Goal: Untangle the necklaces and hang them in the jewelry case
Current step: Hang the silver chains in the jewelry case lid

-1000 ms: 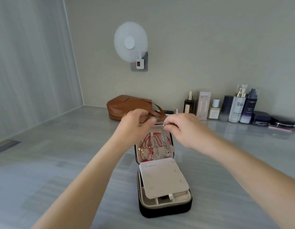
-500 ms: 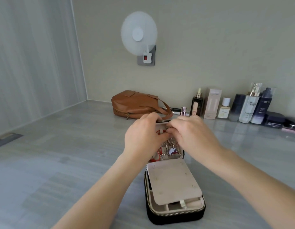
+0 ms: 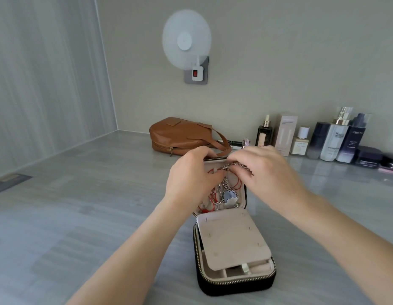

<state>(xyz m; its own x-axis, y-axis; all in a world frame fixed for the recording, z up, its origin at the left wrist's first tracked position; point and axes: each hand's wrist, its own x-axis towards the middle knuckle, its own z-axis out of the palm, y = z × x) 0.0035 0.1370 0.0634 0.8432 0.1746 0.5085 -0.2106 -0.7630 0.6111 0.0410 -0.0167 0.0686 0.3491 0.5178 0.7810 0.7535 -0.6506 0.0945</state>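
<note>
Both forearms come in from the near edge and meet over the raised lid of the jewelry case [image 3: 235,280], which sits open on the grey bench [image 3: 81,216]. The left hand [image 3: 191,179] is curled against the lid's left side, fingers bent onto the lining, but I can't tell what it's gripping, if anything. The right hand [image 3: 268,172] is pinched on a silver chain necklace [image 3: 234,166] up by the lid's top edge, and the chain hangs down to a pale blue pendant [image 3: 229,197]. Red cord necklaces [image 3: 213,199] lie in the lid too, looks like they overlap the chain. Far side of the bench: a brown leather bag [image 3: 180,135], and to its right a row of cosmetic bottles [image 3: 334,139] against the wall. A round white fan [image 3: 186,40] is plugged in above.
</note>
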